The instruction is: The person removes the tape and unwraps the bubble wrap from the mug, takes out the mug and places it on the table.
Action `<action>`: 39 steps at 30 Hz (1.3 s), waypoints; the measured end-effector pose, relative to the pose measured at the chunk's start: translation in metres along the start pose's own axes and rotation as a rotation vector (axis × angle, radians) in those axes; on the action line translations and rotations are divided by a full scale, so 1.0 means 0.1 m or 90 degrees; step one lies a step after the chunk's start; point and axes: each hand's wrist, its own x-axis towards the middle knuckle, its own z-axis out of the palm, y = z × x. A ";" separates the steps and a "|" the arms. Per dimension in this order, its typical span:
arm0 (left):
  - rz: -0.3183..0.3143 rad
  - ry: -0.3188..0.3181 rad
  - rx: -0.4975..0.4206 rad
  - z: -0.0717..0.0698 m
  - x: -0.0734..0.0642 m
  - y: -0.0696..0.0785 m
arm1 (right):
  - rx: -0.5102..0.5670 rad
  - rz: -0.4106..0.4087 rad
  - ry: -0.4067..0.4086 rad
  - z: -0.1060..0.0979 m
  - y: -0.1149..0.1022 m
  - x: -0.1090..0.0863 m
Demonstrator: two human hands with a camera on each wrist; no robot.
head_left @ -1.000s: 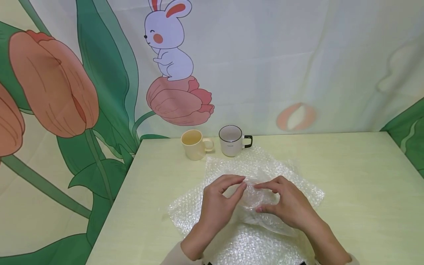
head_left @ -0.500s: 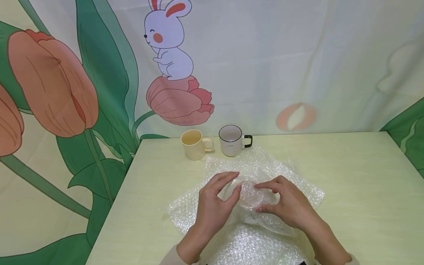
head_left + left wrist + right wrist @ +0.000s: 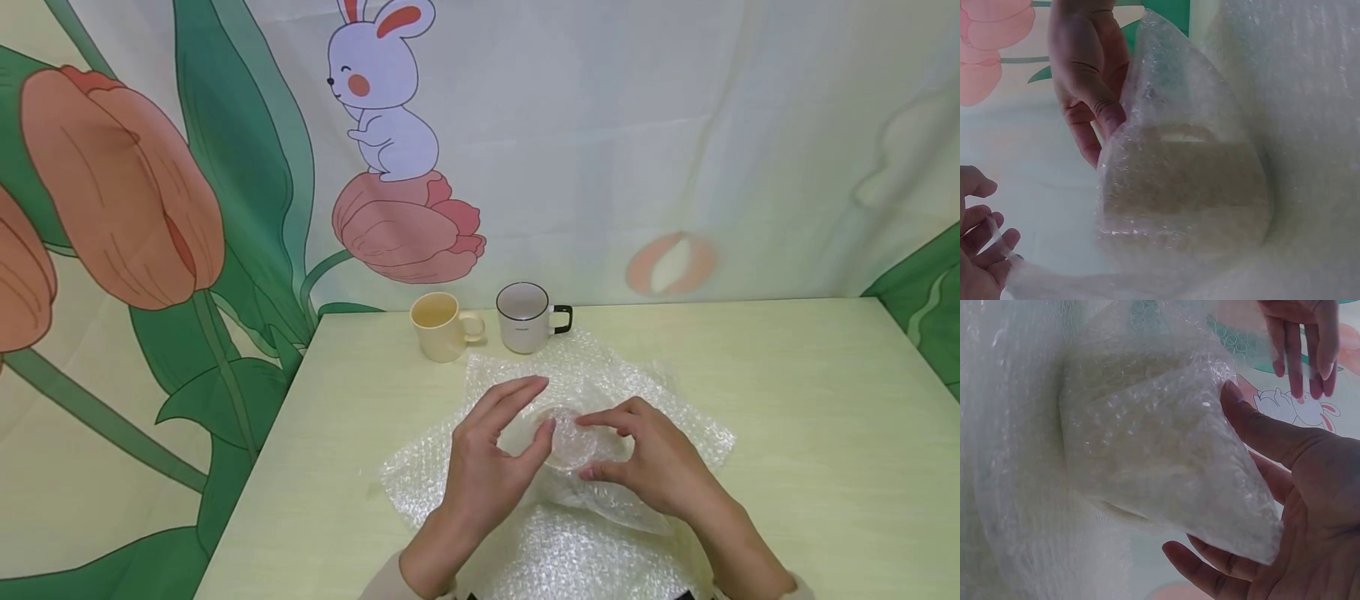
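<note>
A round, cup-shaped thing wrapped in bubble wrap [image 3: 573, 437] stands mid-table; the left wrist view shows its pale brownish body [image 3: 1185, 175] through the clear layers. My right hand [image 3: 667, 467] grips the wrap's side, thumb [image 3: 1260, 428] on the near face and fingers curled behind. On the other side, my left hand [image 3: 480, 458] has thumb and fingers spread apart, the thumb tip at the wrap's upper rim. In the left wrist view a loose wrap edge lies across the fingers of this left hand [image 3: 982, 250].
A larger bubble wrap sheet [image 3: 570, 558] spreads underneath, reaching back toward two mugs. The yellow mug [image 3: 441, 337] stands at back left; beside it is a white mug [image 3: 522, 329] with a black rim and handle. Behind the table [image 3: 810, 417] hangs a printed cloth [image 3: 600, 125].
My left thumb and fingers, close together at the wrap a second ago, have spread apart, with the fingers moving up and left. The wrap's round top shows more. My right hand stays put.
</note>
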 end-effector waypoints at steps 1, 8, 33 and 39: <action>0.009 0.000 -0.002 0.00 0.01 0.01 | -0.001 -0.001 0.000 0.00 0.00 0.00; 0.104 0.000 -0.003 -0.01 0.06 0.13 | -0.003 -0.006 0.000 0.00 0.00 0.00; 0.032 -0.141 0.055 0.08 -0.09 0.00 | -0.004 -0.002 -0.004 0.00 0.02 0.00; -0.070 -0.168 0.078 0.03 -0.11 -0.07 | -0.004 0.008 -0.003 0.01 0.01 0.01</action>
